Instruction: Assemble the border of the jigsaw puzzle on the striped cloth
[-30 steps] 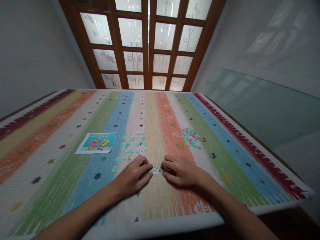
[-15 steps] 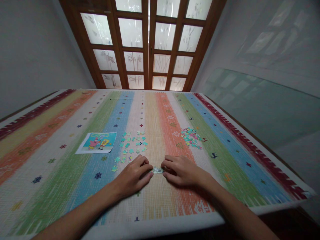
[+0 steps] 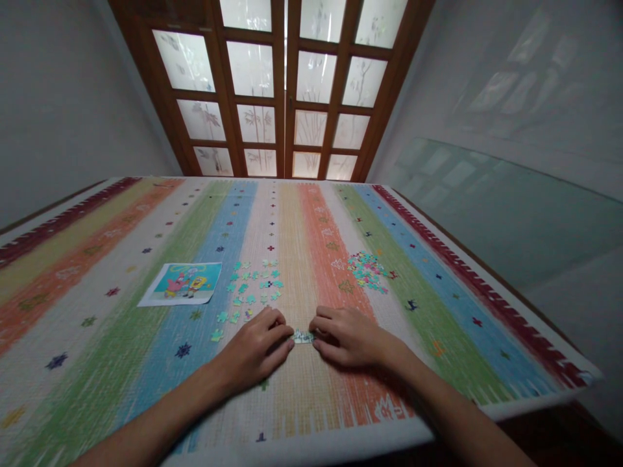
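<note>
Thumb and fingers of a left hand pinch one end of a short puzzle strip at the lower center of the frame, while a right hand grips the opposite end in the same fashion. The strip, pale with green and dark markings, lies low over the tabletop between the two sets of fingertips; both its ends are partly hidden by the hands, and the number of pieces in it cannot be told.

Just beyond the left hand, left of center, loose teal puzzle pieces lie spread apart in uneven rows. Farther left rests a printed sheet, its pink and yellow cartoon figures set against a teal ground. Right of center, beyond the right hand, more pieces sit in a tight, multicolored heap.

Beneath it all runs a striped cloth in green, blue, cream, orange and dark red, dotted with small stars, trees and deer. Wooden doors with frosted panes fill the top center, flanked by pale walls, and a greenish panel stands at the right of the frame.
</note>
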{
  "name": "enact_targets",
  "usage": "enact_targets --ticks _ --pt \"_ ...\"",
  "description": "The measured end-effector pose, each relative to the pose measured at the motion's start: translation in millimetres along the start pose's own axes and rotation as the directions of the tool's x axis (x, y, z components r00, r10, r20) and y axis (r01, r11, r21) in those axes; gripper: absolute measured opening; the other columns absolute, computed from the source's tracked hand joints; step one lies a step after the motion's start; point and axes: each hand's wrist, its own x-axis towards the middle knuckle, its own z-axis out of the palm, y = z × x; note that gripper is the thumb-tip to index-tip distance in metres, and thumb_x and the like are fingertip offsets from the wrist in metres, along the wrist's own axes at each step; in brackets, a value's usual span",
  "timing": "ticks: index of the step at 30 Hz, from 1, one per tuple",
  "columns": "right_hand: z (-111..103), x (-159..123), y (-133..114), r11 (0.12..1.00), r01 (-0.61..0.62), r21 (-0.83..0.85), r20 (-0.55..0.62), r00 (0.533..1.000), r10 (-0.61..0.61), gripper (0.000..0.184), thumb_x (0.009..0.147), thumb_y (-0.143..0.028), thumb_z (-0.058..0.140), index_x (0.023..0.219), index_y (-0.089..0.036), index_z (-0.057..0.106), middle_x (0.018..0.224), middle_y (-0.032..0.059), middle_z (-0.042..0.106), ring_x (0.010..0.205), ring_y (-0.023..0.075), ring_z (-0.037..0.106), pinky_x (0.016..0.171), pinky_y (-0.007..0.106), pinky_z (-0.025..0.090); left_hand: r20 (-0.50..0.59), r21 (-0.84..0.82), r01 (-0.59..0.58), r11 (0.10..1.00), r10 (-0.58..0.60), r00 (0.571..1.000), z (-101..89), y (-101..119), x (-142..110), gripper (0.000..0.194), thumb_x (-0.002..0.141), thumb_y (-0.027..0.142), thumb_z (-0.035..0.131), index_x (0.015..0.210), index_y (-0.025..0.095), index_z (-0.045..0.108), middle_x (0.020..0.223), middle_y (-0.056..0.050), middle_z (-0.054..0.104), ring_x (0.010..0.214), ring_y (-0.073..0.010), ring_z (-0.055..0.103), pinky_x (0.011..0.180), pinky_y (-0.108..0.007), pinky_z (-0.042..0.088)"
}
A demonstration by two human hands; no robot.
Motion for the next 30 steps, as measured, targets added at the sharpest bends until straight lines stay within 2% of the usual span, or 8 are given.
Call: enact_targets --ticks 12,19,30 --pt "1.1 -0.8 -0.5 1.000 -0.020 0.013 -0.005 1.000 0.020 0.011 0.093 -0.022 0.059 0.099 -0.017 0.066 0.094 0.0057 0.066 0.073 0.0151 0.053 0.060 0.031 0.025 0.014 0.120 -0.034 0.992 0.033 0.999 -0.6 3.0 1.3 0.022 0.106 0.022 0.050 0.102 0.016 0.071 0.093 -0.008 0.061 0.085 -0.0208 0.056 0.073 -0.033 0.048" --pt "2.0 -1.3 0.4 1.000 -0.019 0.018 -0.002 1.000 0.019 0.011 0.094 -0.023 0.059 0.100 -0.017 0.066 0.095 0.0059 0.066 0.073 0.0154 0.054 0.061 0.030 0.025 -0.007 0.192 -0.112 0.975 0.116 0.993 -2.6 2.6 2.0 0.024 0.107 0.021 0.047 0.100 0.015 0.069 0.090 -0.007 0.061 0.080 -0.0205 0.054 0.072 -0.035 0.046" --pt "3.1 -1.3 3.5 0.998 -0.010 0.055 -0.015 1.000 0.011 0.008 0.094 -0.021 0.060 0.096 -0.016 0.066 0.092 0.0046 0.064 0.072 0.0140 0.052 0.062 0.030 0.027 -0.008 0.250 -0.133 0.959 0.139 0.990 -4.9 3.7 2.7 0.024 0.106 0.023 0.047 0.094 0.015 0.066 0.088 -0.008 0.062 0.080 -0.0217 0.054 0.072 -0.037 0.047"
